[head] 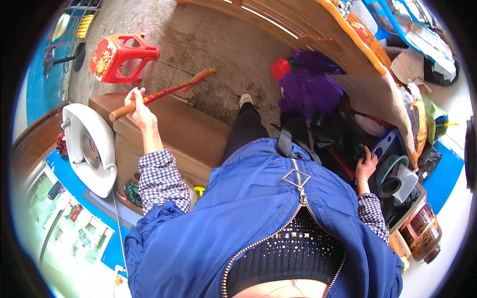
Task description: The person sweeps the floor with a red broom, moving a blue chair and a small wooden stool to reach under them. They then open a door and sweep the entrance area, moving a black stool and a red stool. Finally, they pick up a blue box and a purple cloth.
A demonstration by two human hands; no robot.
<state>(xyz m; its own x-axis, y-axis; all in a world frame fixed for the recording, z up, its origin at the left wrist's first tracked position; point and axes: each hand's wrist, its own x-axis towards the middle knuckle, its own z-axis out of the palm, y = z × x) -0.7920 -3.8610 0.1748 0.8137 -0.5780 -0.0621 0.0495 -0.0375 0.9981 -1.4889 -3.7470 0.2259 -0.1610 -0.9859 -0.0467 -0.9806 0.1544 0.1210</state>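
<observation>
My left hand [139,111] is closed around a long stick [162,95] with a bare wooden end and a red, gold-patterned shaft. The stick slants away over the concrete floor, and its yellowish far tip is blurred. Beneath it stands a brown cabinet-like block [175,130]. On the other side, my right hand [367,165] reaches down at the edge of a black plastic bag [335,128], beside a blue plastic piece with holes [387,143]. Its fingers are bent, but whether they grip either one is hidden.
A red plastic stool [123,57] stands ahead on the left, near a white washbasin [93,149]. Purple cloth [309,89] lies by a wooden furniture panel [346,44]. At right are a green bowl [389,167] and a brown glazed jar [423,232].
</observation>
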